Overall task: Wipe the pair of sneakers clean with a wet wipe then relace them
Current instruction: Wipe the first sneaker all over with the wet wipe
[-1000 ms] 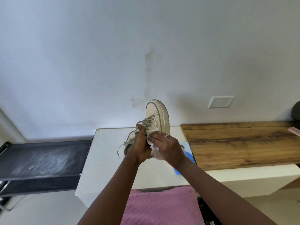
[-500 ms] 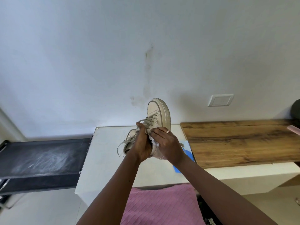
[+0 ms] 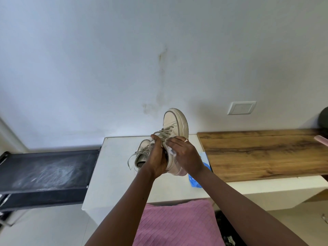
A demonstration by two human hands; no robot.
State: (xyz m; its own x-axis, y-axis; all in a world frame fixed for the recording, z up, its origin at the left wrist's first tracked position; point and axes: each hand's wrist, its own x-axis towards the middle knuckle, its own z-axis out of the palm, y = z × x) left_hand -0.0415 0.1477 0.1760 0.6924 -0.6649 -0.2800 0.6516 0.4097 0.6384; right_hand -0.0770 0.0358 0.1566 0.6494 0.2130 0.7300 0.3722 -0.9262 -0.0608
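L hand grips raised sneaker; R hand presses wipe on it.

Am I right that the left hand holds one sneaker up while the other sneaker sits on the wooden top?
Not quite: in the head view the left hand holds one sneaker up, but the other sneaker sits on the white table.
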